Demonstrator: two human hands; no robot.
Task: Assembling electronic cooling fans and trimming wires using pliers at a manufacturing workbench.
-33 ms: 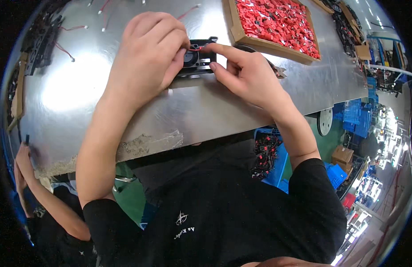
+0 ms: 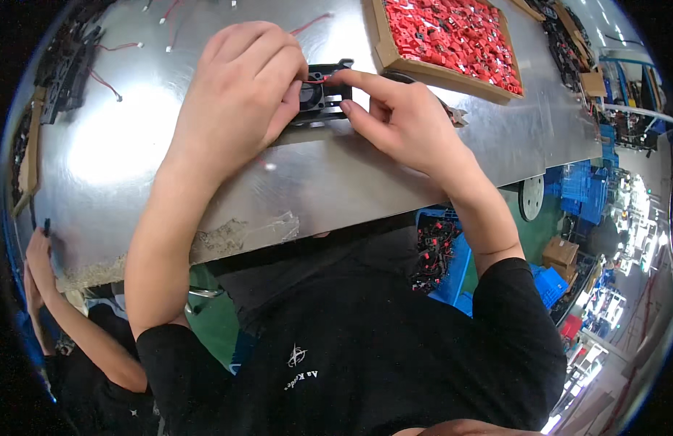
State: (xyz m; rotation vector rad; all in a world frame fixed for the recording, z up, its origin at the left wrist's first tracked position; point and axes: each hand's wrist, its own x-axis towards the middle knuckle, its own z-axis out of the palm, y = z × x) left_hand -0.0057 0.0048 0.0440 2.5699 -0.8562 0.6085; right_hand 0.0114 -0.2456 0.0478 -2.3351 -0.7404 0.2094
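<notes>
A black plastic housing with a round black fan in it lies on the metal table in front of me. My left hand is closed over its left part, fingers curled around a thin red wire; its fingertips are partly hidden. A small white connector, blurred, dangles below that hand. My right hand grips the housing's right side, index fingertip at the wire's red end and thumb on the near edge. Behind the right hand lies a tool with a dark curved handle, partly covered.
A cardboard tray of small red parts stands at the back right. Black housings with red wires lie at the far left, more loose wires at the back. Another person's hands are at the left edge. A blue crate stands below the table.
The white connector below my left hand has swung toward me and slightly left. My left hand has shifted very slightly; the right hand holds almost the same place.
</notes>
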